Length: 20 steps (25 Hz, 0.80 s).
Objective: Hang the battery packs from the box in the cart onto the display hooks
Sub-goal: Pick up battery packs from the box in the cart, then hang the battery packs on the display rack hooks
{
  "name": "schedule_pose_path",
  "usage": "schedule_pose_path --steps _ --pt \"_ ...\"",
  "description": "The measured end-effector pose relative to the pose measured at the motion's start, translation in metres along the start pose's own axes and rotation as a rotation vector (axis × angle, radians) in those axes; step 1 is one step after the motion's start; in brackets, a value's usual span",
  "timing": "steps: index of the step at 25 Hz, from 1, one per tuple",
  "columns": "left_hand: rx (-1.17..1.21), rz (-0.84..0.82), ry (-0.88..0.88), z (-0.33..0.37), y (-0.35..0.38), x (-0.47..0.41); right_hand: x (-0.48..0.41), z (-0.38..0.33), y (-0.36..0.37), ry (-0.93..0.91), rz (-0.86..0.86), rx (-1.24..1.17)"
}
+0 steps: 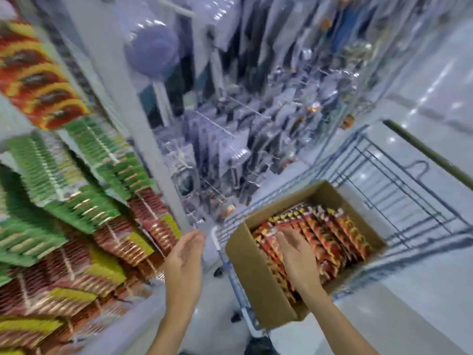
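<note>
Item: box (250,278). Cardboard, open top, set in the cart (430,153).
Contents: packs (332,226), red and yellow, standing on edge in tight rows. The box reads as nearly full, with no plain gap in the rows.

Item: display (84,201), left of the cart. Rows of hung goods in green, red and yellow, closely overlapped. The view is blurred, so whether any match the boxed packs cannot be told. The hooks are hidden behind the goods.

Item: right hand (294,257). Inside the box, lying on the pack tops at the near left end of the rows. Fingers (282,239) extended, tips and thumb lost among the packs; cannot tell whether they pinch one.

Item: left hand (184,254). In the air between display and box, apart from both. Fingers straight and relaxed, holding nothing.

Status (judged): early in the job, going by the box. No pack is on its way to the display, and the step in hand looks like taking up the next one. Left to do: nearly the whole box, lifted out and hung. Free hook room cannot be seen and the display looks crowded
</note>
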<state>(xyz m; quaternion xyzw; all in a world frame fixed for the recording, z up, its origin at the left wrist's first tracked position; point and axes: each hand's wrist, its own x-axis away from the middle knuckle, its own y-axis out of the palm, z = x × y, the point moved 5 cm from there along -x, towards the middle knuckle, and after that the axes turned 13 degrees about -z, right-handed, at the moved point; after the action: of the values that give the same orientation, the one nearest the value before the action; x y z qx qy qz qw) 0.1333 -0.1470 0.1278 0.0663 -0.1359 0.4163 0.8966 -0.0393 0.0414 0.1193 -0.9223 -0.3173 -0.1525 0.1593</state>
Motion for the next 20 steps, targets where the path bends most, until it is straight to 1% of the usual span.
schedule_pose_path --steps 3,6,10,12,16,20 --pt "-0.080 -0.114 -0.065 -0.020 0.054 -0.004 0.000 0.031 -0.044 0.085 0.067 0.082" --pt "-0.170 -0.216 -0.127 -0.041 0.107 -0.009 -0.002 0.062 -0.081 0.188 0.113 0.101" --pt "-0.278 -0.313 -0.280 -0.082 0.174 -0.027 -0.008 0.098 -0.117 0.265 0.113 0.140" --pt "-0.348 -0.286 -0.353 -0.105 0.203 -0.039 -0.013 0.111 -0.129 0.296 0.091 0.152" --pt "-0.456 -0.155 -0.546 -0.146 0.234 -0.068 -0.021 0.129 -0.142 0.344 0.052 0.145" --pt "-0.451 -0.068 -0.719 -0.167 0.249 -0.090 -0.024 0.137 -0.147 0.356 0.026 0.151"
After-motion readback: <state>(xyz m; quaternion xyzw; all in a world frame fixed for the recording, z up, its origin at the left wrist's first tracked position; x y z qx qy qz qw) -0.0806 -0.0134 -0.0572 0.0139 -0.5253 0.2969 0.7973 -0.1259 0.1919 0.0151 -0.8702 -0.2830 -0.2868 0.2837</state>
